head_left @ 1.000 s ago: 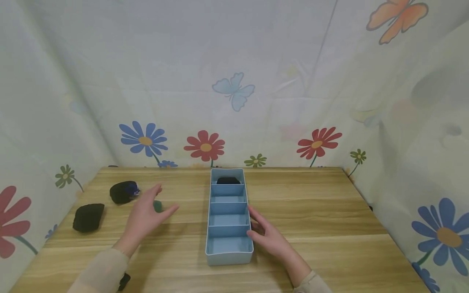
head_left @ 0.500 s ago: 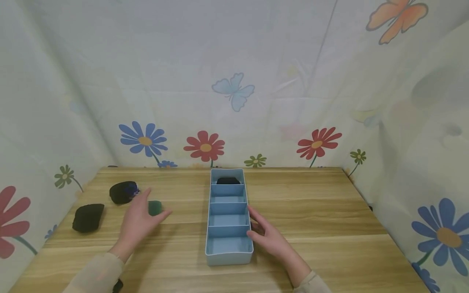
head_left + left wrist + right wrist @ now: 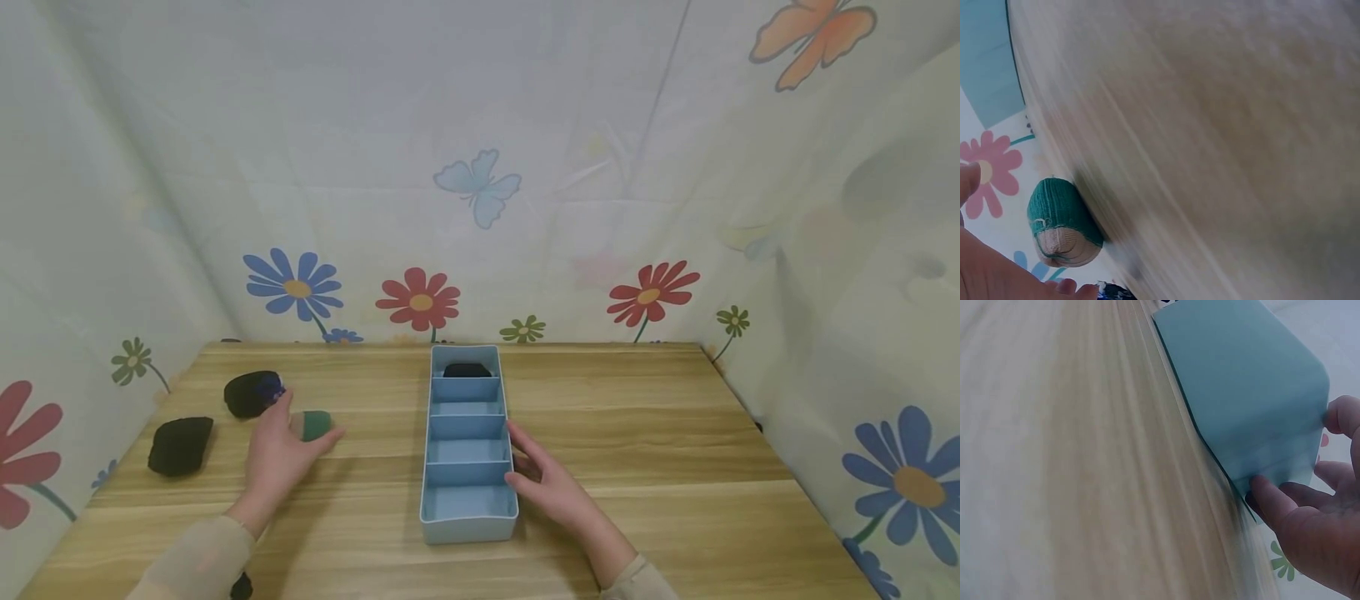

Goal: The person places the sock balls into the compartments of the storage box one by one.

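A rolled-up green and beige sock [image 3: 317, 425] rests on the table at left. My left hand [image 3: 279, 454] is at it, thumb and fingers spread to either side of the roll; in the left wrist view the sock [image 3: 1063, 222] shows in the gap between them. On the right, my right hand [image 3: 551, 487] touches the side of a light blue divided organizer box [image 3: 471, 531], its fingertips [image 3: 1264, 487] laid against the wall. A black rolled sock [image 3: 467, 370] sits in the far compartment; the other compartments show bare bottoms.
Left of my left hand lie a black rolled sock [image 3: 180, 447] and a dark one with a purple pattern [image 3: 253, 394]. The wooden table [image 3: 637, 417] ends at a flowered cloth [image 3: 562, 233] behind and at both sides. A small dark object [image 3: 242, 586] shows under the left sleeve.
My left hand has moved left and slightly toward me, bringing its spread fingers around the green and beige sock, now more fully seen. The right hand and the box have stayed put.
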`<move>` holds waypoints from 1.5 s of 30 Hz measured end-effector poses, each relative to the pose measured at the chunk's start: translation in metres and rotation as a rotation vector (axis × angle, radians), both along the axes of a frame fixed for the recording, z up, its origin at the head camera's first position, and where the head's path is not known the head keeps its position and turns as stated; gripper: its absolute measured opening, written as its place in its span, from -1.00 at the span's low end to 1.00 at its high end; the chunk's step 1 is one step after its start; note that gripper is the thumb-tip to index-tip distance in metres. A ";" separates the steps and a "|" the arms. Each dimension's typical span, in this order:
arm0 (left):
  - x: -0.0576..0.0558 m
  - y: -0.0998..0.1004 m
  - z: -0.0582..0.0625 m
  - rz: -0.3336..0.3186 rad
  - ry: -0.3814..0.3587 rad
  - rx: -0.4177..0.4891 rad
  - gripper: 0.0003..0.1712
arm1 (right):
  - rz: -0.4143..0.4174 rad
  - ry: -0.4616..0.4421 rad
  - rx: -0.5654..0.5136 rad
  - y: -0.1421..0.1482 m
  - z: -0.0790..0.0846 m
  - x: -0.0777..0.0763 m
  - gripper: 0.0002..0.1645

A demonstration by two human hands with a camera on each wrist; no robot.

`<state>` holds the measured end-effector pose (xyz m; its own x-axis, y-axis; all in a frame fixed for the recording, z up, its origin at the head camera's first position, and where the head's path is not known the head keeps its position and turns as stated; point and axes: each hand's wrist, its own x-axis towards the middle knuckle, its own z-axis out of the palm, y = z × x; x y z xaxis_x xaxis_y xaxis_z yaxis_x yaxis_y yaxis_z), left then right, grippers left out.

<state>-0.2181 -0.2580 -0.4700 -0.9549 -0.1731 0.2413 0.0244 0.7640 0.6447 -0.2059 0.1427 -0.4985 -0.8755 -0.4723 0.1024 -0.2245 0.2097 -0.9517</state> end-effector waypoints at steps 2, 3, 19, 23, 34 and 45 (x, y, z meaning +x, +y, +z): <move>0.000 -0.001 -0.001 0.005 -0.002 0.009 0.25 | 0.000 0.001 0.002 0.000 0.000 0.000 -0.15; 0.000 -0.001 -0.001 0.008 -0.010 0.017 0.24 | 0.001 0.001 0.003 0.000 0.000 0.000 -0.15; -0.003 -0.007 -0.012 0.021 -0.195 0.180 0.21 | -0.007 -0.014 0.002 -0.001 0.003 0.002 -0.15; -0.004 -0.006 -0.015 0.018 -0.220 0.158 0.21 | -0.010 -0.014 0.003 -0.002 0.003 0.003 -0.16; -0.007 -0.007 -0.021 0.021 -0.248 0.168 0.19 | -0.022 -0.029 0.012 -0.001 0.003 0.003 -0.15; -0.008 -0.009 -0.017 0.005 -0.254 0.149 0.09 | -0.022 -0.031 0.001 -0.001 0.003 0.003 -0.16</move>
<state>-0.2265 -0.2666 -0.4871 -0.9805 -0.1936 -0.0336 -0.1556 0.6605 0.7345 -0.2029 0.1413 -0.4955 -0.8885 -0.4528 0.0744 -0.1900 0.2155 -0.9579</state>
